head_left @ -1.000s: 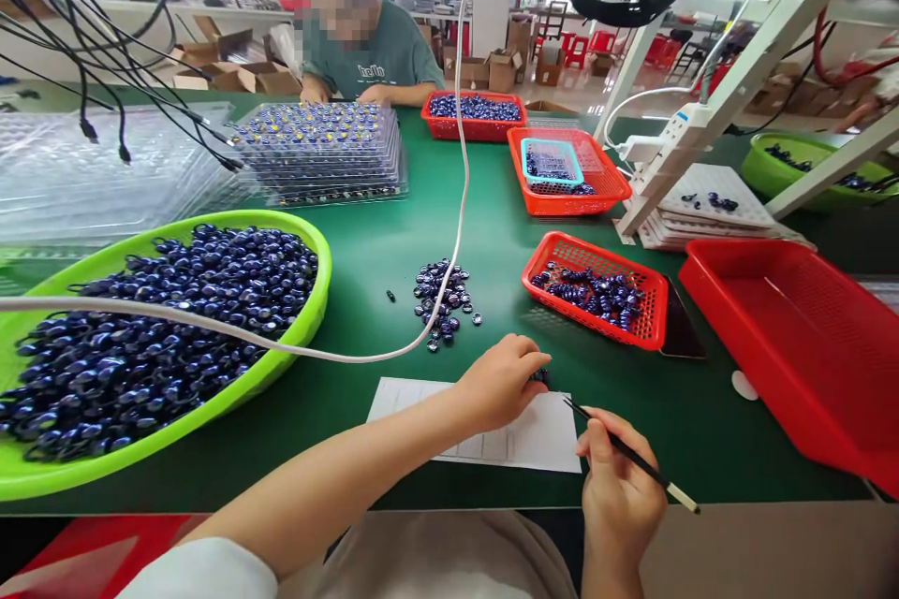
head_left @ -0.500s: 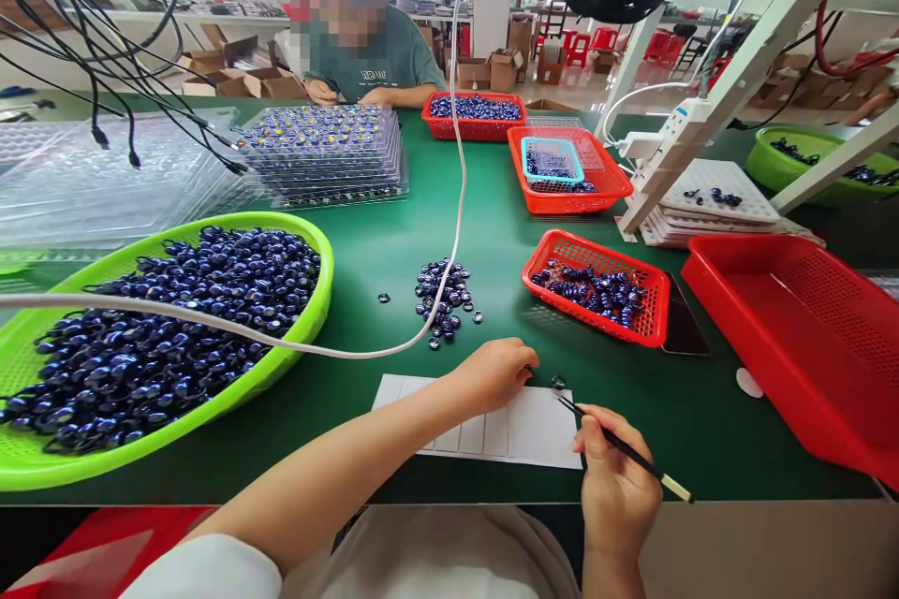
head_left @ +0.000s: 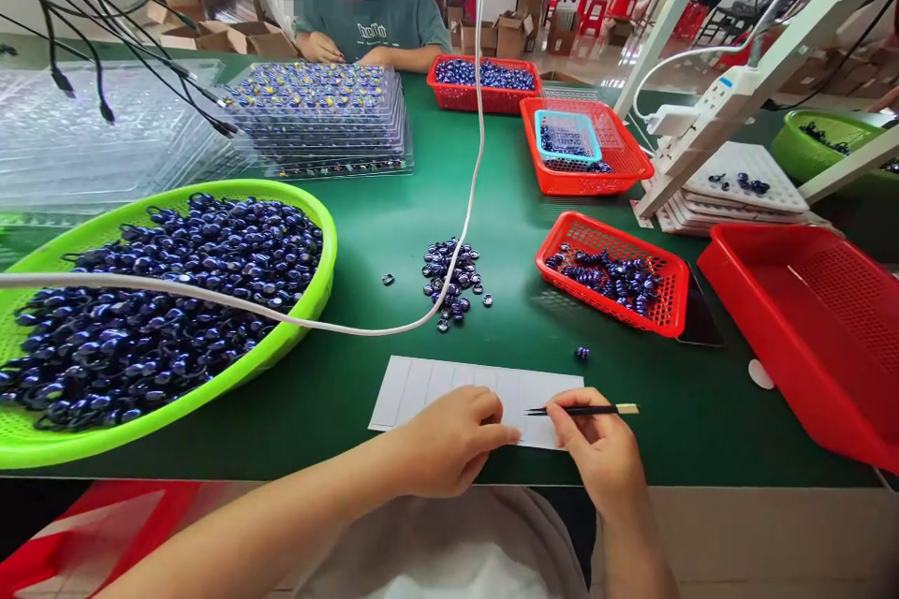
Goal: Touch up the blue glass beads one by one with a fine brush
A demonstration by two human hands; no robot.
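Note:
My right hand (head_left: 596,445) grips black tweezers (head_left: 586,410) with a pale end; their tips point left over a white ruled sheet (head_left: 414,393). Opposite the tips, my left hand (head_left: 453,440) rests at the sheet's lower edge, its fingers curled and thumb and index pressed together. Anything inside that hand is hidden. Beyond the sheet's upper right corner sits a small cluster of shiny dark-blue pieces (head_left: 582,353). A loose pile of similar round dark-blue pieces (head_left: 456,276) lies farther up the green table.
A green basket (head_left: 327,271) heaped with dark-blue looped pieces stands left. To the right are a red basket (head_left: 554,285) holding similar pieces and a large red tray (head_left: 793,328). A white cable (head_left: 393,331) crosses the table. A co-worker (head_left: 393,9) sits opposite, behind stacked clear trays (head_left: 351,154).
Both hands have drawn back toward me, the left from the sheet's upper edge. The tweezers now lie nearly level. The dark-blue cluster stands by itself beyond the sheet. The camera view has tilted down.

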